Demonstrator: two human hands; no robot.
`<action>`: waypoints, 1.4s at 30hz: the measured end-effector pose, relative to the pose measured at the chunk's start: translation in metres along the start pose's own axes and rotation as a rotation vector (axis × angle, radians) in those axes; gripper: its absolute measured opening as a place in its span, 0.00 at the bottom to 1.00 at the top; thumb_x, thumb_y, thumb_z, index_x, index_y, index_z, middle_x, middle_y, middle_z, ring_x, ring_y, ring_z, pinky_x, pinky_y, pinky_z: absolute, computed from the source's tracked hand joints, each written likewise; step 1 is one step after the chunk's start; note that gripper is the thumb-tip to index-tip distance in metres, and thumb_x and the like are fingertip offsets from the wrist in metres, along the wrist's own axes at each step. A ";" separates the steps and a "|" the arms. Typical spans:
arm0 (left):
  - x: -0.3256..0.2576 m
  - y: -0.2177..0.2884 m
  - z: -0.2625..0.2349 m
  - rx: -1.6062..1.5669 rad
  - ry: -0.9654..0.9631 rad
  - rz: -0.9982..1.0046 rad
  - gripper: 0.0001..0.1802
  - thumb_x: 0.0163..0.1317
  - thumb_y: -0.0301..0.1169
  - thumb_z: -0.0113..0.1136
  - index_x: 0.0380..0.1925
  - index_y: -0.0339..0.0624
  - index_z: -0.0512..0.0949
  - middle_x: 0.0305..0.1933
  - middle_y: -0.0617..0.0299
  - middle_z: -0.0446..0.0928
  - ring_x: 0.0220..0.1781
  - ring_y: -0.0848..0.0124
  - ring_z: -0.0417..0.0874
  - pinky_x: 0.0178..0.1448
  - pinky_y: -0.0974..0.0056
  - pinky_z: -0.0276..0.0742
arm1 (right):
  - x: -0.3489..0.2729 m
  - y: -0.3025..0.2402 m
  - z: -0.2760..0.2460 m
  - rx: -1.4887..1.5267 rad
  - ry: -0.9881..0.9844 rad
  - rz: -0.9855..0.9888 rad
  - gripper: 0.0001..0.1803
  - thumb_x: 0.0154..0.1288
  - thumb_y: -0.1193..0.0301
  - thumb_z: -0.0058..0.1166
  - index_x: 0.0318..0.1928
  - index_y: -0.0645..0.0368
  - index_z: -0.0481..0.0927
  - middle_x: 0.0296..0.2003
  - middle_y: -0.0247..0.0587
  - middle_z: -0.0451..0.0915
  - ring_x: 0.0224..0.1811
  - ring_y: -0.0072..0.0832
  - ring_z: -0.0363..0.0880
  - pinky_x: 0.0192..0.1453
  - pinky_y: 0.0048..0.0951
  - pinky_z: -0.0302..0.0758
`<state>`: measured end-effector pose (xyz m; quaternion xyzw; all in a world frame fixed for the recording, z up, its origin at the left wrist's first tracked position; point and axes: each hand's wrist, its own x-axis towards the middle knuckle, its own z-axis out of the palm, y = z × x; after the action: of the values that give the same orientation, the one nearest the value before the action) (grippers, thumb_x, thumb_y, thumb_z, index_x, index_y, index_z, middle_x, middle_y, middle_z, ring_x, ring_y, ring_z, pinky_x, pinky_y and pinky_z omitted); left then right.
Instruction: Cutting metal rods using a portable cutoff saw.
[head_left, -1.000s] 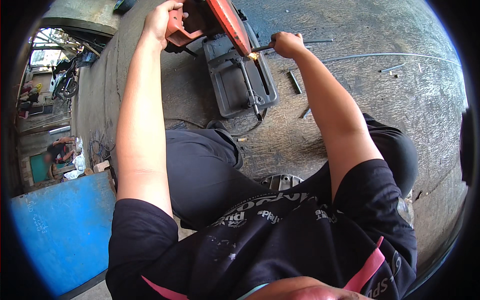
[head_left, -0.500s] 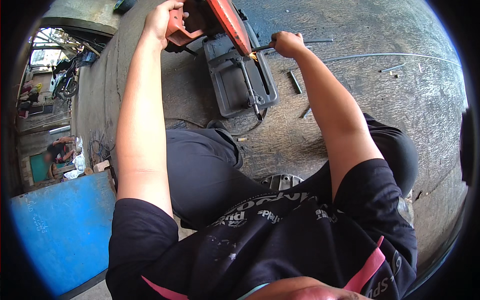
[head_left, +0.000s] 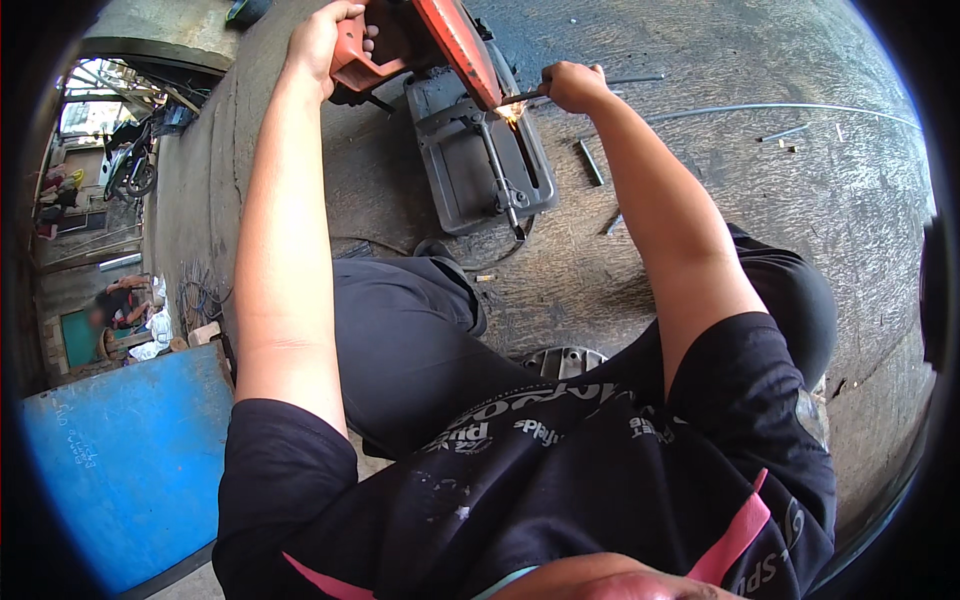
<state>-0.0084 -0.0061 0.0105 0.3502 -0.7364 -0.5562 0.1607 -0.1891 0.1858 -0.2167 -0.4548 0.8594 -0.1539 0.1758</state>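
Rough grey concrete floor carries everything, with a blue sheet-metal panel off at its near left edge. On the floor sits a chop saw with a dark steel base and an orange blade guard. Compared with a second ago little has shifted: sparks again flare at the blade, so the cut reads as ongoing. Left hand is wrapped tight around the orange saw handle. Right hand is clenched on a thin dark metal rod, which lies across the base's far edge under the blade. Short cut rod pieces lie just right of the base.
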 end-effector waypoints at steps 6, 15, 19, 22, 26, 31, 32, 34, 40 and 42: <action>0.001 -0.003 0.003 -0.004 -0.007 -0.005 0.23 0.57 0.38 0.56 0.50 0.35 0.73 0.34 0.56 0.80 0.29 0.71 0.80 0.33 0.67 0.80 | 0.002 -0.002 -0.007 -0.002 0.008 0.024 0.14 0.63 0.56 0.51 0.43 0.45 0.82 0.42 0.38 0.83 0.50 0.38 0.79 0.60 0.52 0.59; 0.002 -0.004 0.002 0.018 -0.005 0.001 0.23 0.57 0.39 0.56 0.50 0.35 0.73 0.35 0.56 0.80 0.31 0.71 0.80 0.34 0.67 0.80 | 0.001 -0.001 -0.007 -0.021 -0.012 -0.005 0.14 0.63 0.56 0.51 0.44 0.45 0.82 0.42 0.38 0.83 0.50 0.38 0.79 0.59 0.50 0.60; -0.004 -0.003 0.004 0.028 0.016 0.017 0.24 0.57 0.39 0.56 0.50 0.35 0.72 0.35 0.56 0.80 0.31 0.72 0.80 0.35 0.67 0.80 | 0.002 -0.004 -0.009 -0.044 0.003 0.007 0.14 0.64 0.56 0.50 0.44 0.45 0.82 0.42 0.38 0.83 0.50 0.38 0.79 0.59 0.50 0.60; 0.002 -0.006 0.001 -0.018 0.022 -0.026 0.24 0.57 0.39 0.56 0.50 0.35 0.72 0.35 0.55 0.80 0.30 0.72 0.80 0.35 0.67 0.80 | -0.001 -0.001 -0.005 -0.048 -0.019 -0.004 0.14 0.64 0.56 0.50 0.44 0.45 0.82 0.43 0.38 0.82 0.50 0.39 0.79 0.59 0.50 0.61; 0.005 -0.002 -0.005 0.003 -0.040 0.002 0.24 0.57 0.39 0.56 0.50 0.35 0.72 0.35 0.56 0.80 0.30 0.71 0.79 0.35 0.66 0.80 | 0.004 -0.005 -0.010 -0.023 0.036 0.013 0.14 0.64 0.56 0.50 0.44 0.45 0.82 0.43 0.38 0.82 0.50 0.38 0.79 0.59 0.50 0.60; 0.004 -0.009 0.004 -0.047 0.011 -0.033 0.23 0.57 0.39 0.57 0.49 0.34 0.73 0.35 0.56 0.80 0.30 0.71 0.79 0.35 0.66 0.80 | 0.001 0.003 -0.003 -0.036 -0.003 -0.021 0.14 0.64 0.56 0.50 0.44 0.45 0.82 0.42 0.38 0.83 0.49 0.39 0.79 0.57 0.51 0.61; 0.004 -0.008 0.003 -0.047 0.012 -0.037 0.23 0.57 0.39 0.57 0.49 0.34 0.73 0.35 0.56 0.80 0.30 0.71 0.79 0.35 0.66 0.80 | 0.002 0.002 -0.004 -0.035 -0.006 -0.021 0.14 0.64 0.56 0.50 0.44 0.45 0.82 0.42 0.38 0.83 0.49 0.39 0.79 0.57 0.51 0.61; 0.004 -0.002 -0.001 0.006 -0.011 -0.011 0.24 0.57 0.39 0.57 0.49 0.35 0.73 0.35 0.56 0.80 0.30 0.71 0.80 0.35 0.66 0.80 | 0.006 -0.002 -0.010 0.016 0.029 0.024 0.14 0.63 0.56 0.50 0.45 0.44 0.82 0.43 0.38 0.83 0.50 0.38 0.79 0.58 0.52 0.60; 0.003 -0.006 0.004 -0.029 0.011 -0.031 0.23 0.57 0.39 0.56 0.49 0.35 0.73 0.35 0.56 0.80 0.31 0.71 0.80 0.36 0.66 0.80 | 0.003 0.002 -0.005 -0.040 -0.019 -0.008 0.14 0.63 0.56 0.51 0.45 0.44 0.82 0.44 0.38 0.82 0.52 0.38 0.78 0.59 0.52 0.60; 0.003 -0.006 0.004 -0.020 0.005 -0.036 0.23 0.57 0.38 0.56 0.49 0.35 0.73 0.35 0.56 0.80 0.31 0.71 0.80 0.36 0.66 0.80 | 0.002 0.004 -0.007 -0.032 -0.047 0.002 0.14 0.63 0.55 0.52 0.45 0.44 0.82 0.44 0.37 0.82 0.52 0.38 0.78 0.61 0.52 0.58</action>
<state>-0.0106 -0.0060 0.0029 0.3631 -0.7238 -0.5656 0.1562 -0.1964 0.1872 -0.2128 -0.4601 0.8578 -0.1295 0.1888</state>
